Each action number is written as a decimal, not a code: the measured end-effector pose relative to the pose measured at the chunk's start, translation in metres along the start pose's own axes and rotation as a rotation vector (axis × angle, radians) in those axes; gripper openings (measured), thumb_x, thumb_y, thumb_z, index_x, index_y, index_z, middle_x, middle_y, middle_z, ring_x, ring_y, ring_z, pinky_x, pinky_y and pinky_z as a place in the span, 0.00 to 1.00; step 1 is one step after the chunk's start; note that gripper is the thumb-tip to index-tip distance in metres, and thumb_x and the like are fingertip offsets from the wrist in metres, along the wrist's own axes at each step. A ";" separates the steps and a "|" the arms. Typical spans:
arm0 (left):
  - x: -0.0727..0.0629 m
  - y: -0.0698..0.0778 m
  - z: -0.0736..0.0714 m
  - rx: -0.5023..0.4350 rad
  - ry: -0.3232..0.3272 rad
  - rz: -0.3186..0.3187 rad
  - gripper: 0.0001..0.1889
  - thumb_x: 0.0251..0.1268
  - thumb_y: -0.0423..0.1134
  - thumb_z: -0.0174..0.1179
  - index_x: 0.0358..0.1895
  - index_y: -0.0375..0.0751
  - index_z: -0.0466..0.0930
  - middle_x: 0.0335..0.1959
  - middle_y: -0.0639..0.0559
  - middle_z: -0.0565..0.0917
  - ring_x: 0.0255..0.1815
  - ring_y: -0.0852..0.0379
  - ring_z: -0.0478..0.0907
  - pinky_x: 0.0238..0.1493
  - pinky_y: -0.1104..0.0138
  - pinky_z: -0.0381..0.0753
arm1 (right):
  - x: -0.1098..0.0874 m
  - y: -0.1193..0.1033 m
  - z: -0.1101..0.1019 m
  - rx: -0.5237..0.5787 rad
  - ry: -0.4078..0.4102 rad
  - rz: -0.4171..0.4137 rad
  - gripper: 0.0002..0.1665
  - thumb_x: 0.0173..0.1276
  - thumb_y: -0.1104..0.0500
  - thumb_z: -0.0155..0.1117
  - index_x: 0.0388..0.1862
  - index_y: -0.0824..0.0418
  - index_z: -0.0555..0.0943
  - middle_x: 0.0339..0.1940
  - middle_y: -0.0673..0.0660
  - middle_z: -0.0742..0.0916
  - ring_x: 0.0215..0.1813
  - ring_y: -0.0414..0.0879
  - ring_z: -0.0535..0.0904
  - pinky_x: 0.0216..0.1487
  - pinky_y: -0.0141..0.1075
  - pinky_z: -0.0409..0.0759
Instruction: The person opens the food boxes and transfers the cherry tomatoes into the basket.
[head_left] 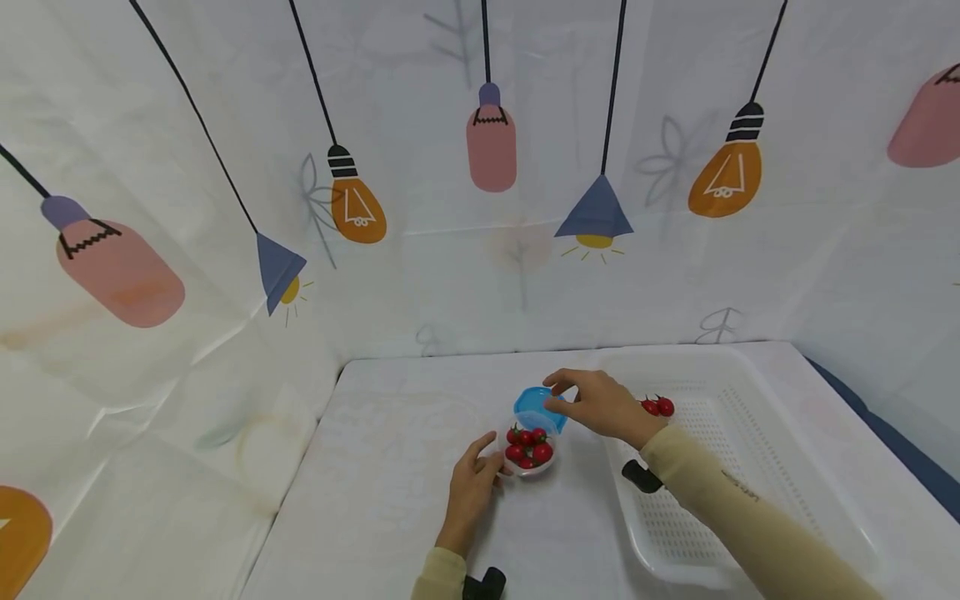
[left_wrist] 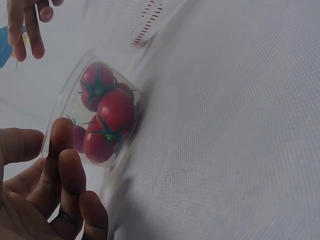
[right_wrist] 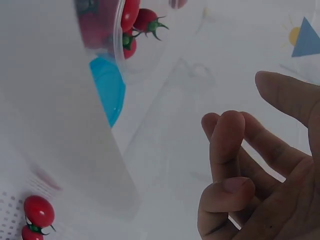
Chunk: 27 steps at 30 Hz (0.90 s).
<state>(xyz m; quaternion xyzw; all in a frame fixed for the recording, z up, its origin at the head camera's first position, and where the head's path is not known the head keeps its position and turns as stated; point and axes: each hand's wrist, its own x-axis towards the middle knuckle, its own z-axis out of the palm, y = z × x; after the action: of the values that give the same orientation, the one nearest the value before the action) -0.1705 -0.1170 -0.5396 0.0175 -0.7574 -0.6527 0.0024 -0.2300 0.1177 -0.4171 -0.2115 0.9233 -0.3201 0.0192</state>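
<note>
On the white-covered bench (head_left: 397, 475), a clear plastic tub (head_left: 531, 472) of red cherry tomatoes (head_left: 542, 452) is pinched at its rim by the left hand (head_left: 471, 487), beside the left edge of the white perforated basket (head_left: 675, 533). Nothing is held by the half-spread right hand (head_left: 600, 404). Filling seems in hand; the basket's tomatoes (head_left: 664, 407) should probably be fetched.

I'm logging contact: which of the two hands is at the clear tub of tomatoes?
The left hand: it is right at the edge of the clear tub, while the right hand is raised, holding nothing.
</note>
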 end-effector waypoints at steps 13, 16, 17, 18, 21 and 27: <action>-0.001 0.002 0.000 0.018 -0.008 -0.025 0.24 0.76 0.40 0.56 0.71 0.38 0.71 0.30 0.49 0.87 0.31 0.51 0.80 0.38 0.62 0.78 | -0.002 -0.011 0.023 0.007 -0.129 0.033 0.22 0.68 0.48 0.71 0.56 0.55 0.83 0.48 0.55 0.89 0.51 0.52 0.84 0.50 0.52 0.82; -0.001 0.001 0.000 0.020 -0.008 -0.029 0.23 0.77 0.40 0.56 0.71 0.38 0.72 0.30 0.49 0.87 0.31 0.51 0.80 0.39 0.62 0.78 | -0.001 -0.011 0.027 0.002 -0.154 0.064 0.22 0.67 0.49 0.72 0.56 0.56 0.83 0.48 0.55 0.89 0.52 0.54 0.83 0.50 0.52 0.82; -0.001 0.000 0.000 0.022 -0.007 -0.030 0.23 0.77 0.40 0.56 0.71 0.39 0.72 0.30 0.49 0.87 0.32 0.52 0.80 0.39 0.62 0.78 | -0.001 -0.012 0.028 0.000 -0.162 0.071 0.22 0.67 0.49 0.72 0.56 0.56 0.83 0.47 0.54 0.89 0.53 0.54 0.83 0.50 0.52 0.82; -0.001 0.000 0.000 0.023 -0.007 -0.030 0.23 0.77 0.40 0.56 0.71 0.39 0.72 0.31 0.49 0.87 0.32 0.52 0.80 0.39 0.62 0.78 | -0.001 -0.012 0.029 -0.003 -0.171 0.074 0.21 0.67 0.50 0.72 0.56 0.56 0.83 0.47 0.54 0.89 0.52 0.54 0.83 0.50 0.52 0.82; -0.001 0.001 -0.001 0.024 -0.004 -0.022 0.23 0.77 0.40 0.56 0.70 0.39 0.72 0.31 0.48 0.87 0.31 0.52 0.80 0.38 0.63 0.78 | -0.002 -0.014 0.032 -0.013 -0.198 0.084 0.19 0.66 0.51 0.73 0.53 0.56 0.84 0.45 0.53 0.89 0.51 0.54 0.83 0.49 0.51 0.82; -0.005 0.008 -0.001 0.011 -0.001 -0.009 0.23 0.76 0.38 0.56 0.71 0.36 0.71 0.31 0.45 0.87 0.31 0.49 0.80 0.37 0.62 0.78 | -0.004 -0.021 0.040 -0.048 -0.254 0.144 0.17 0.64 0.53 0.75 0.50 0.54 0.85 0.44 0.51 0.88 0.48 0.50 0.81 0.46 0.48 0.83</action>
<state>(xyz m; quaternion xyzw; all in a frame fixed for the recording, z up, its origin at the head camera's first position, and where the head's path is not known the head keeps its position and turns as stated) -0.1660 -0.1164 -0.5318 0.0204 -0.7610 -0.6485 -0.0012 -0.2119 0.0812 -0.4363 -0.1838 0.9336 -0.2661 0.1540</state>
